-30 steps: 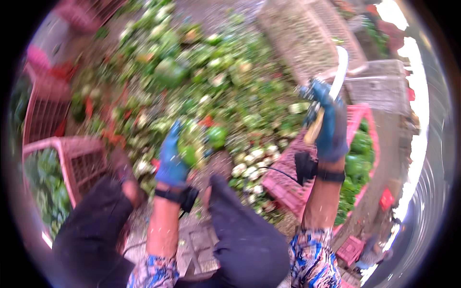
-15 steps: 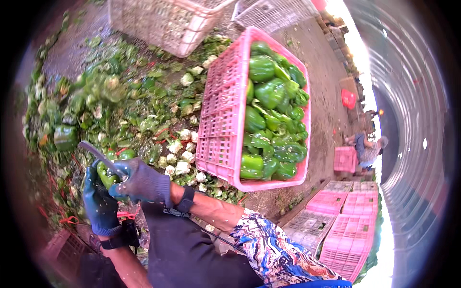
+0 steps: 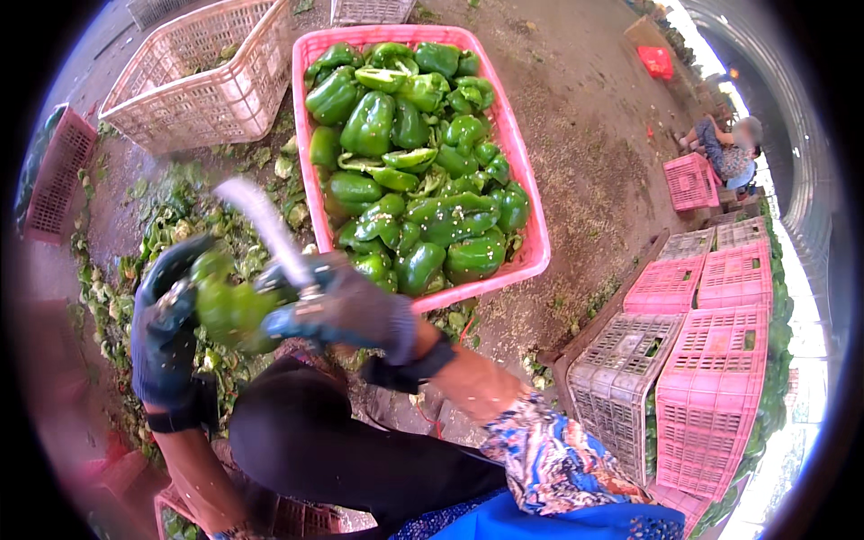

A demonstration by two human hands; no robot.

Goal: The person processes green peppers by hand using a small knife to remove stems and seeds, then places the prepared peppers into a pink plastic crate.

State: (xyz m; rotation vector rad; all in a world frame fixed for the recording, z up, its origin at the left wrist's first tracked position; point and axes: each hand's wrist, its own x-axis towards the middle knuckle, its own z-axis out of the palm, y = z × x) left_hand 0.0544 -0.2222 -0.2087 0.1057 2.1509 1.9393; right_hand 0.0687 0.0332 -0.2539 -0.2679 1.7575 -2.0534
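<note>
My left hand [image 3: 168,315], in a dark blue-green glove, is closed around the left side of a green bell pepper [image 3: 232,310], which is blurred by motion. Gripped in my gloved right hand [image 3: 351,306] is a knife [image 3: 261,220], its blade smeared and pointing up and to the left. The fingers of that hand also reach the pepper's right side. Just beyond, a pink plastic crate [image 3: 531,193] is filled with green bell peppers [image 3: 369,126], some of them split or cut and dotted with pale seeds.
Pepper scraps and cores [image 3: 171,216] litter the ground around my hands. A whitish crate [image 3: 193,112] stands at the far left, and a pink one [image 3: 61,175] at the left edge. Stacked crates [image 3: 711,396] line the right. A person [image 3: 724,148] sits farther off beside another crate [image 3: 691,182].
My view has shifted, so the pepper-filled crate now shows more from above. The knife has swung up away from the pepper, and both hands sit farther apart.
</note>
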